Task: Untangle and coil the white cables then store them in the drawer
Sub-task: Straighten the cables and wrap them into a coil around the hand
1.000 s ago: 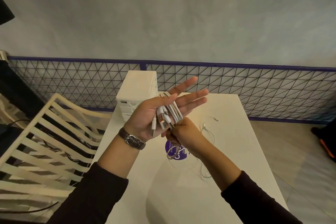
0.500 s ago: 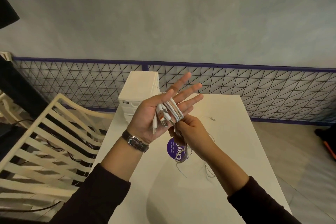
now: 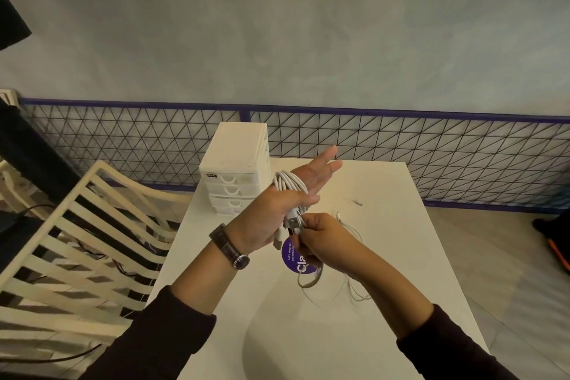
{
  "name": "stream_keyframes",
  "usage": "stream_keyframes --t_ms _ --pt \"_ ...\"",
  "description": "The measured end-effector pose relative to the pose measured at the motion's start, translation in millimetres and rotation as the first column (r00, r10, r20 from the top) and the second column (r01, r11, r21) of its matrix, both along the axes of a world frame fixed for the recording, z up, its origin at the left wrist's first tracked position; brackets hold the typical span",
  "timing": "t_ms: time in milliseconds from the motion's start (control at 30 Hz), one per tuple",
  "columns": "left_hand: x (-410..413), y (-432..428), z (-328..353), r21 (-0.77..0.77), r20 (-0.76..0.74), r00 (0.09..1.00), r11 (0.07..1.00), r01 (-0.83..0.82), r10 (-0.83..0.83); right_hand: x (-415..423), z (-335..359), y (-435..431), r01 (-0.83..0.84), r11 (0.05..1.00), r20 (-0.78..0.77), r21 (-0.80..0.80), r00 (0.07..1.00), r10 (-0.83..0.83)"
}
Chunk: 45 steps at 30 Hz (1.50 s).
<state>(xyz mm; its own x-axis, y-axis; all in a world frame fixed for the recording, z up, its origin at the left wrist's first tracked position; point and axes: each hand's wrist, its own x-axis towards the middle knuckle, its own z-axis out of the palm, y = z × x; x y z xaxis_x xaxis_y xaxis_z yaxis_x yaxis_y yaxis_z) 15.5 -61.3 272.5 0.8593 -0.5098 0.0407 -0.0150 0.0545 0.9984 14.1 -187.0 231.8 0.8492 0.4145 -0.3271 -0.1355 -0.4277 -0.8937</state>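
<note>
While the white cable point(image 3: 290, 183) sits wound in neat, thick loops round the left hand point(image 3: 277, 216), whose fingers are straight and released, coiling looks nearly done. The right hand point(image 3: 324, 237) grip pinches the plug point(image 3: 293, 222) at the coil's 6 o'clock. Likely next: tuck the end in and slide the coil off. A thin loose cable point(image 3: 350, 225) lies on the counter point(image 3: 401, 194) at 3 o'clock. The drawer unit point(image 3: 234, 163) stands at 11 o'clock.
</note>
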Motion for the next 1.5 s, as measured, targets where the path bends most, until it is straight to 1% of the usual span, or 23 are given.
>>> stream_keyframes --t_ms 100,233,300,333,400,433,500,600,700,767,867,900,967,1000,1067,1100,1167,1200,1267,1300,1367,1433,1500 --pt "1.5 2.4 -0.6 0.242 0.096 0.994 0.97 0.021 -0.045 0.3 -1.8 -5.4 -0.045 0.994 0.035 -0.098 0.998 0.048" --pt "-7.1 0.4 6.0 0.42 0.099 0.994 0.905 -0.074 0.036 3.7 -6.8 -13.0 -0.079 0.976 0.094 -0.203 0.991 0.099" --pt "-8.1 -5.2 14.5 0.601 0.21 0.972 0.798 -0.042 -0.107 5.6 -9.8 -16.5 -0.081 0.966 0.107 -0.244 0.988 0.11" --pt "-5.3 -9.8 17.9 0.722 0.216 0.957 0.691 -0.022 -0.196 6.5 -10.5 -18.9 -0.078 0.963 0.114 -0.257 0.987 0.11" --pt "4.9 -19.6 17.6 0.943 0.166 0.928 0.33 -0.05 -0.334 7.9 -10.2 -23.9 -0.077 0.956 0.131 -0.283 0.984 0.118" --pt "7.2 -24.6 18.0 0.979 0.149 0.9 0.189 -0.077 -0.409 8.4 -9.2 -26.3 -0.079 0.951 0.143 -0.3 0.982 0.127" --pt "10.1 -29.3 14.5 0.994 0.109 0.86 0.04 -0.102 -0.498 8.8 -5.7 -29.9 -0.085 0.937 0.165 -0.34 0.975 0.149" --pt "13.9 -25.1 7.6 0.991 0.06 0.841 -0.067 -0.114 -0.538 8.4 0.5 -32.5 -0.086 0.923 0.199 -0.375 0.965 0.171" --pt "14.3 -20.5 2.1 0.97 0.134 0.782 -0.081 -0.23 -0.609 7.8 4.7 -31.3 -0.098 0.91 0.232 -0.404 0.951 0.205" --pt "17.9 -20.4 -0.3 0.961 0.151 0.771 -0.091 -0.262 -0.619 7.4 6.4 -29.6 -0.103 0.917 0.231 -0.385 0.951 0.204" --pt "25.7 -17.2 -11.0 0.941 0.09 0.79 -0.208 -0.267 -0.607 8.1 8.4 -29.6 -0.089 0.91 0.251 -0.405 0.946 0.204" --pt "27.6 -13.2 -19.3 0.938 0.121 0.804 -0.197 -0.284 -0.582 8.6 8.7 -30.2 -0.078 0.901 0.264 -0.426 0.942 0.206" --pt "27.7 -5.0 -31.9 0.93 0.267 0.826 -0.091 -0.356 -0.496 9.1 9.0 -31.8 -0.073 0.892 0.28 -0.447 0.935 0.216" --pt "25.6 -3.8 -32.5 0.934 0.276 0.84 -0.078 -0.35 -0.467 9.3 9.4 -32.3 -0.083 0.893 0.273 -0.442 0.936 0.222" --pt "20.4 -5.8 -27.4 0.968 0.191 0.896 -0.075 -0.24 -0.402 9.7 12.5 -34.4 -0.101 0.902 0.256 -0.419 0.94 0.224" --pt "17.3 -7.3 -26.2 0.981 0.173 0.913 -0.021 -0.195 -0.37 10.5 14.7 -35.9 -0.108 0.905 0.251 -0.412 0.941 0.226" --pt "11.6 -4.3 -29.6 0.971 0.176 0.957 0.2 -0.13 -0.231 13.3 17.4 -39.8 -0.115 0.909 0.249 -0.401 0.941 0.229" --pt "8.0 -0.2 -31.5 0.948 0.124 0.98 0.311 -0.071 -0.154 15.2 17.4 -41.1 -0.11 0.914 0.25 -0.39 0.943 0.22" --pt "3.9 4.6 -34.2 0.86 -0.103 0.989 0.491 0.141 -0.103 19.1 16.1 -42.3 -0.078 0.937 0.246 -0.341 0.954 0.169" --pt "3.3 4.8 -33.2 0.775 -0.236 0.962 0.571 0.271 -0.137 21.0 15.6 -42.4 -0.062 0.949 0.245 -0.31 0.959 0.143" --pt "4.0 4.7 -31.6 0.55 -0.395 0.875 0.692 0.468 -0.279 23.9 16.4 -42.5 -0.047 0.97 0.245 -0.237 0.964 0.107" --pt "4.5 6.8 -33.8 0.319 -0.475 0.772 0.735 0.599 -0.423 25.5 17.4 -43.8 -0.051 0.99 0.248 -0.131 0.965 0.083" --pt "2.9 8.2 -37.6 0.125 -0.524 0.674 0.736 0.666 -0.52 25.3 17.1 -44.3 -0.063 0.998 0.254 -0.029 0.965 0.068"
